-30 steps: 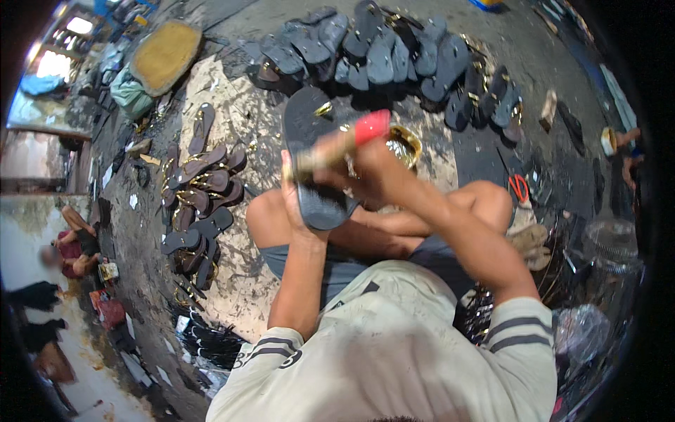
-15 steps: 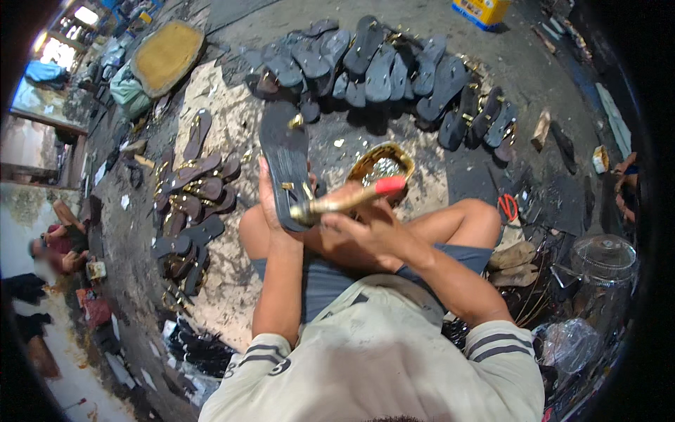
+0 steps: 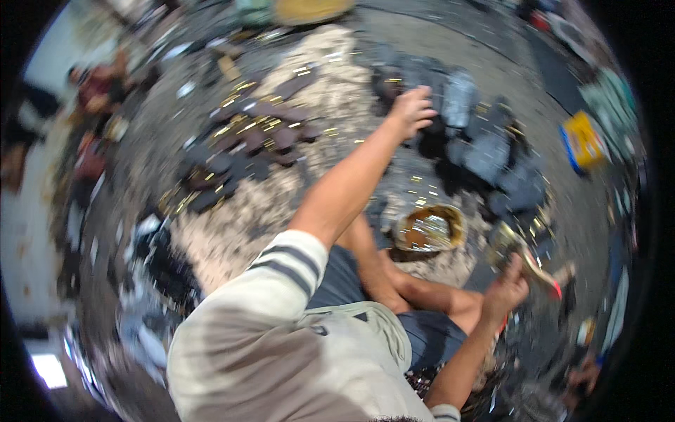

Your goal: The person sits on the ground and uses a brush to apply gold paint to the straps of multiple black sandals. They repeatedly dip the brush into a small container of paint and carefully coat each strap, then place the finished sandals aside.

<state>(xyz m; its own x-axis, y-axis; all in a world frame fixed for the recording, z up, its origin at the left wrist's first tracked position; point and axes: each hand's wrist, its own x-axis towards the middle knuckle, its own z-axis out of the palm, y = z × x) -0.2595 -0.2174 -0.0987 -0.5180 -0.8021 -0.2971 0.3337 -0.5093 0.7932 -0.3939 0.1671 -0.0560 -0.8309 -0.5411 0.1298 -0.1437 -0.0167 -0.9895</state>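
Note:
My left hand (image 3: pixel 411 112) is stretched far forward over the pile of dark sandals (image 3: pixel 460 98), its fingers apart with nothing visible in them. Blur hides whether the fingertips touch a sandal. Off to the right, my right hand (image 3: pixel 505 287) is closed on a hammer (image 3: pixel 540 271) with a red-tipped handle. The hammer's outline is smeared by motion. Between my hands, in front of my crossed legs, stands a yellowish tub (image 3: pixel 458 224) with shiny small metal pieces inside.
Several brown sandals with gold-coloured pieces (image 3: pixel 271 130) lie to the left on a pale, stained sheet (image 3: pixel 327 63). A yellow-and-blue box (image 3: pixel 582 143) stands at the far right. Another person (image 3: pixel 98 88) sits by the left wall.
The view has turned. My left hand has let go of the sandal it held and reached forward to the pile. My right hand has moved away to the right with the hammer.

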